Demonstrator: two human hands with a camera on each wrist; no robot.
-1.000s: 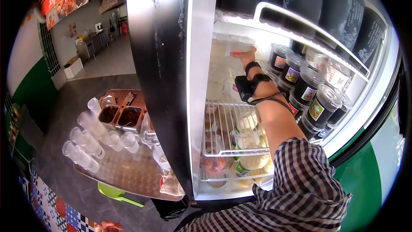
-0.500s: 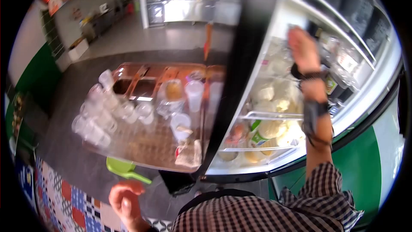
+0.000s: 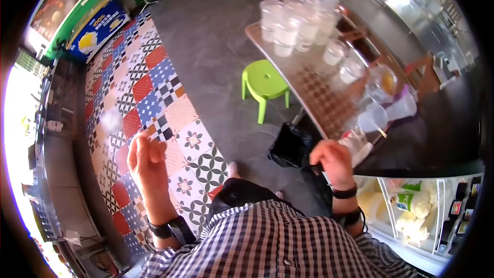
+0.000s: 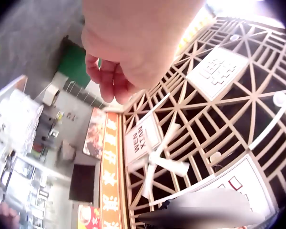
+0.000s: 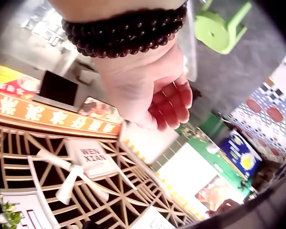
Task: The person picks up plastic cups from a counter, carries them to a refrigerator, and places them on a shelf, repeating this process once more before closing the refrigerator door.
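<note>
My left hand [image 3: 146,162] is raised in front of my body over the patterned tile floor. Its fingers are loosely bent with nothing in them, as the left wrist view also shows. The right hand [image 3: 334,164], wearing a beaded bracelet [image 5: 126,33], hovers by the near edge of the brown table [image 3: 327,95]. Its relaxed fingers hold nothing. Closest to it are a cloth bundle [image 3: 355,146] on the table and a black-lined bin [image 3: 290,146] below. At the lower right shows the lit fridge interior [image 3: 370,188] with bagged food [image 3: 414,203].
Upturned plastic cups [image 3: 285,33] crowd the table's far end, beside metal food pans [image 3: 364,49]. A green stool [image 3: 265,78] stands on the grey floor left of the table. Dark shelving [image 3: 56,159] runs along the left side.
My right hand has come out of the fridge and down beside the table, holding nothing. The head view has swung left, and the left hand has risen into view.
</note>
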